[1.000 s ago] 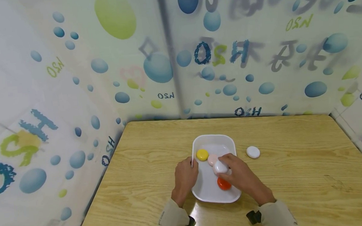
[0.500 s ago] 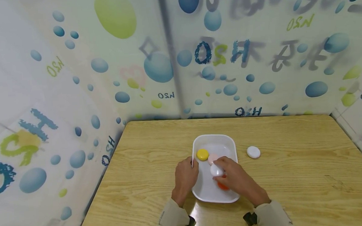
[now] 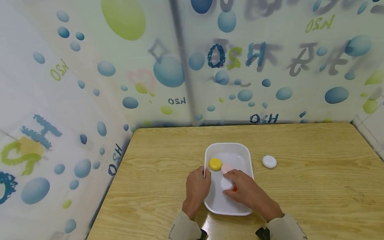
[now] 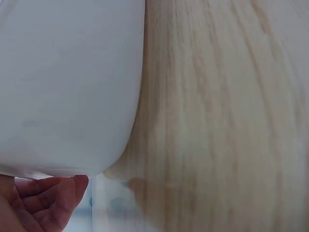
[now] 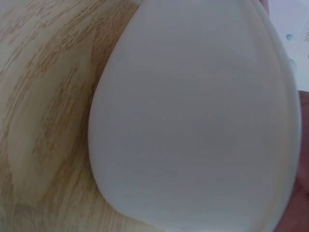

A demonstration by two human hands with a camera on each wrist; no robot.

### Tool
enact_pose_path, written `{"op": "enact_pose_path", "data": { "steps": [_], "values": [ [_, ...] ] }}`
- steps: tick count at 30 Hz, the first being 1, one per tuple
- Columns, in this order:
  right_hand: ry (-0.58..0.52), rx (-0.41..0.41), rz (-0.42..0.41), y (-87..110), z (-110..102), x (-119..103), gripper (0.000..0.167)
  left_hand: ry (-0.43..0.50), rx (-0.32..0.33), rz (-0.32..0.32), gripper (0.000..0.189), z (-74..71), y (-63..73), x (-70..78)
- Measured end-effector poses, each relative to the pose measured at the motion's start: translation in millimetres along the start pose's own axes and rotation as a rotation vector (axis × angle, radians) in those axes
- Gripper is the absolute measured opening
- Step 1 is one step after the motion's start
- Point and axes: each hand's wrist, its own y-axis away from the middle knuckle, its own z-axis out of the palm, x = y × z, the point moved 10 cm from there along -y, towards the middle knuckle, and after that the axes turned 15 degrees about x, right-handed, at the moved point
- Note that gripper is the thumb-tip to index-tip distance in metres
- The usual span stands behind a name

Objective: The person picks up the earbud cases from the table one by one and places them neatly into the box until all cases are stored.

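Note:
A white rectangular tray (image 3: pixel 216 205) lies on the wooden table. My left hand (image 3: pixel 198 187) grips its left rim; in the left wrist view the curled fingers (image 4: pixel 60 203) show against the tray's outer wall. Inside the tray, my right hand (image 3: pixel 249 191) holds a smooth white rounded disc (image 3: pixel 227 183) between thumb and fingers, low near the tray's bottom. A red-orange disc (image 3: pixel 235 188) is mostly hidden under that hand. A pale pink disc (image 3: pixel 226 168) and a yellow disc (image 3: pixel 215 164) lie farther back in the tray. The right wrist view shows mostly the tray's outer wall (image 5: pixel 193 121).
Another white disc (image 3: pixel 269 162) lies on the table (image 3: pixel 312 186), right of the tray. Patterned cloth walls (image 3: pixel 209 79) with bubbles and lettering stand behind the table and along its sides.
My right hand has moved left and slightly down with the white disc, away from the pink disc and over the red-orange one. The left hand stays on the rim.

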Motion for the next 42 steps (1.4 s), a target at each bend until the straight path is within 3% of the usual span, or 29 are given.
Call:
{"op": "enact_pose_path", "data": {
  "steps": [10, 19, 25, 31, 36, 42],
  "values": [
    [0.018, -0.011, -0.013, 0.8, 1, -3, 0.047, -0.008, -0.007, -0.002, 0.026, 0.9, 0.1, 1.0],
    [0.014, -0.002, 0.082, -1.7, -4, 7, 0.044, 0.007, -0.027, -0.015, 0.023, 1.7, 1.3, -0.1],
    [0.018, 0.019, 0.100, -4.6, -18, 12, 0.044, 0.016, -0.027, -0.021, 0.022, 1.6, 0.8, 0.6],
    [0.008, 0.019, 0.181, -5.2, -31, 22, 0.045, 0.007, -0.006, -0.011, 0.022, 0.7, 0.8, 1.1],
    [0.037, 0.074, 0.177, -5.5, -45, 29, 0.045, -0.004, 0.049, 0.034, 0.025, -3.8, 0.0, 5.1],
    [0.082, 0.122, 0.215, -4.7, -62, 43, 0.043, 0.005, 0.034, 0.031, 0.025, -2.9, -0.2, 5.3]
  ]
}}
